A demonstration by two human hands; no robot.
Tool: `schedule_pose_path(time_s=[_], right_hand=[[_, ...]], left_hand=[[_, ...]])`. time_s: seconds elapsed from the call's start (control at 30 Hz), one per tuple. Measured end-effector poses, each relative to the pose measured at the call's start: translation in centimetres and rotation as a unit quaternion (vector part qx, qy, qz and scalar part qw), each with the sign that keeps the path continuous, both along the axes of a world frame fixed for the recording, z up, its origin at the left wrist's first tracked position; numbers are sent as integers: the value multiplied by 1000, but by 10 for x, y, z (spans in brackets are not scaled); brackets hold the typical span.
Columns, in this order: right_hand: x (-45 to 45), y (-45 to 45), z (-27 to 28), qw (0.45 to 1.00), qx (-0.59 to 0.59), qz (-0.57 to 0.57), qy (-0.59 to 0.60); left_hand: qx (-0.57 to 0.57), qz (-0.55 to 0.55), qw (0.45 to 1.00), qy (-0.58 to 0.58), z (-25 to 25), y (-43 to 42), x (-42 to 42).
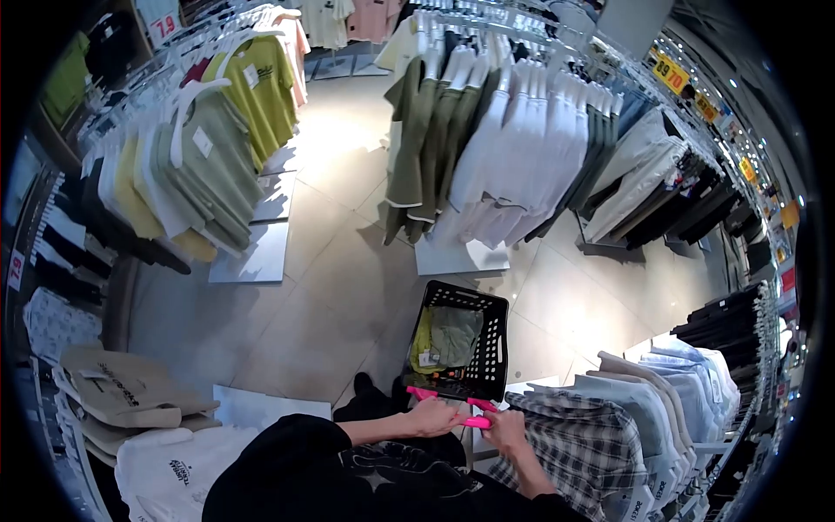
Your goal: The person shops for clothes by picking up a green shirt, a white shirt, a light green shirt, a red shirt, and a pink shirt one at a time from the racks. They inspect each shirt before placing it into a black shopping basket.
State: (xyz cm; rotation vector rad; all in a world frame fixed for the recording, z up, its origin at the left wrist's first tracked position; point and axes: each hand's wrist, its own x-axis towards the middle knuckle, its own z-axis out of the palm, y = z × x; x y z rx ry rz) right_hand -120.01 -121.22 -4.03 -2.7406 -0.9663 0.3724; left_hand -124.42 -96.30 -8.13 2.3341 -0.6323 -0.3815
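Note:
A black perforated shopping basket (pixel 497 344) is in front of my body, low in the middle of the head view. Its bright pink handle (pixel 476 423) lies at the near side, under both hands. My left hand (pixel 433 418) has its fingers wrapped round the handle. Close beside it, my right hand (pixel 506 430) is closed on the right part of the same handle. Inside the basket, a grey-green folded garment (pixel 457 335) lies against a yellow-green garment (pixel 424 335) with a white tag. Smaller items near the basket's front end are too small to name.
Racks of hanging shirts stand left, with a sage green shirt (pixel 204 148) outermost. Ahead hang white garments (pixel 522 148). A plaid shirt (pixel 578 444) hangs close to my right arm. Beige sweatshirts (pixel 126 387) are at the near left. Tiled floor (pixel 335 287) runs between the racks.

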Motion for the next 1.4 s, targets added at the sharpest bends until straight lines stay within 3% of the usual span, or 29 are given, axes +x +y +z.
schedule_pose_path(time_s=[0.17,0.4,0.43,0.57,0.7,0.73,0.87,0.93,1.03,1.07,1.27,1.4], right_hand=[[4,20,-2,998,-18,48,23],[19,96,17,994,13,111,-4],[24,111,25,992,20,128,-4],[37,149,10,985,41,166,-12],[44,201,10,980,36,193,-14],[43,217,8,979,41,198,-22],[41,283,-2,977,27,213,-18],[41,322,-8,978,15,206,-1],[43,381,-3,971,47,231,-40],[43,400,2,975,28,219,-21],[53,487,12,987,6,162,2],[84,529,12,982,26,186,35]], left_hand=[[-33,91,992,79,27,20,-22],[-66,182,979,69,52,77,-39],[-29,149,984,93,55,89,-38],[-52,211,974,61,45,114,-49],[-6,262,958,117,64,158,-46],[15,297,943,146,57,168,-45],[33,447,888,99,59,221,-57],[13,519,853,54,36,251,-60],[-98,548,830,41,32,303,-64],[-79,568,819,-13,22,316,-61],[-125,672,727,-69,15,385,-38],[-183,683,706,-47,1,430,-11]])
